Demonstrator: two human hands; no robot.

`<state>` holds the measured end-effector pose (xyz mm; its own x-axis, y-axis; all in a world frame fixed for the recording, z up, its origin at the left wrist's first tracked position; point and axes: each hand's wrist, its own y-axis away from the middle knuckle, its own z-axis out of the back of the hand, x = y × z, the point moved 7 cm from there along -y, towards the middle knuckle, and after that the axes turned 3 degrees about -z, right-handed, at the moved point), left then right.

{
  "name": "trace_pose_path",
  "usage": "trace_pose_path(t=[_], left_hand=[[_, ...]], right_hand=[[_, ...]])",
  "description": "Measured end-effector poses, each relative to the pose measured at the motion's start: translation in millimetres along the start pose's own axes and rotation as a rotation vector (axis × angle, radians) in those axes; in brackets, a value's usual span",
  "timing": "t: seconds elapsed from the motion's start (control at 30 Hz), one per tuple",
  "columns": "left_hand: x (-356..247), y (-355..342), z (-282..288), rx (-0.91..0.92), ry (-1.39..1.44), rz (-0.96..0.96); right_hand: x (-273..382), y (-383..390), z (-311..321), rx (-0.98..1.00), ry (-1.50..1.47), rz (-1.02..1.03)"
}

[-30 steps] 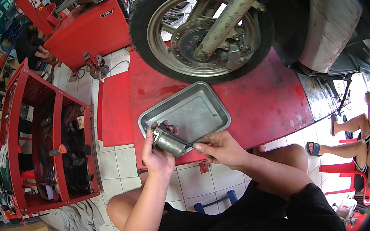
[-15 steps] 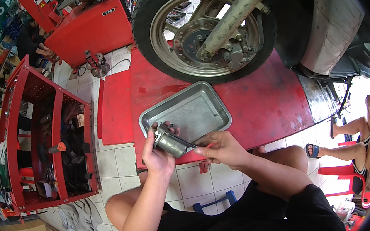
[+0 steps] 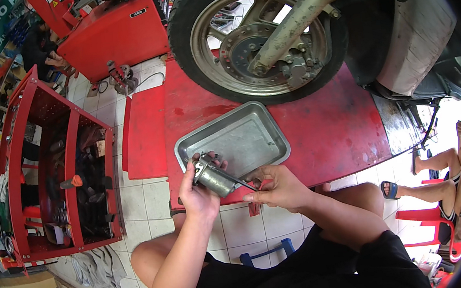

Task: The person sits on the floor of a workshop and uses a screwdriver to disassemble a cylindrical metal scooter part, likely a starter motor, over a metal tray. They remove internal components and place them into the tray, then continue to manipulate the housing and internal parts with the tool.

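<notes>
My left hand (image 3: pixel 199 196) grips a metal cylindrical part (image 3: pixel 216 180), holding it tilted, with its fingers round the upper end. A long thin dark tool (image 3: pixel 246 185) runs from the cylinder's lower right side into my right hand (image 3: pixel 274 187), whose fingers are closed on it; a bit of red shows among them, and I cannot make out the tool's type. Both hands are over the near-left part of a shallow steel tray (image 3: pixel 278 138), which lies on a red platform (image 3: pixel 331 132).
A scooter's front wheel (image 3: pixel 195 57) stands beyond the tray. Left are a red tool cart (image 3: pixel 91 239) and a red machine (image 3: pixel 110 38). A blue stool (image 3: pixel 265 252) is below me. A seated person's legs (image 3: pixel 434 189) show at the right, other people at the left.
My right hand has shifted its grip on the tool, the thumb moving lower and the fingers slightly rightward. My left hand still holds the cylinder in much the same place.
</notes>
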<state>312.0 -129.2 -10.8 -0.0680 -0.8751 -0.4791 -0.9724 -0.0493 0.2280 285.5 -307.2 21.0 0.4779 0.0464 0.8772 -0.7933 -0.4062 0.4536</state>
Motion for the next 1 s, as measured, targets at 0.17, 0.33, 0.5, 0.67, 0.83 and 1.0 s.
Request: trace_pose_path(t=[0.17, 0.33, 0.5, 0.67, 0.83, 1.0], left_hand=[[0, 1, 0, -0.020, 0.011, 0.007], [-2, 0, 3, -0.052, 0.021, -0.003], [0, 2, 5, -0.123, 0.039, 0.017], [-2, 2, 1, -0.170, 0.034, -0.006], [-4, 0, 7, -0.156, 0.063, 0.010], [-2, 2, 8, -0.209, 0.083, 0.037]], right_hand=[[-3, -3, 2, 0.012, -0.049, 0.011], [0, 1, 2, -0.036, 0.004, -0.075], [-6, 3, -2, 0.004, 0.034, -0.003], [4, 3, 1, -0.050, 0.058, 0.008], [13, 4, 3, -0.094, 0.048, -0.034], [12, 6, -3, -0.034, 0.112, 0.031]])
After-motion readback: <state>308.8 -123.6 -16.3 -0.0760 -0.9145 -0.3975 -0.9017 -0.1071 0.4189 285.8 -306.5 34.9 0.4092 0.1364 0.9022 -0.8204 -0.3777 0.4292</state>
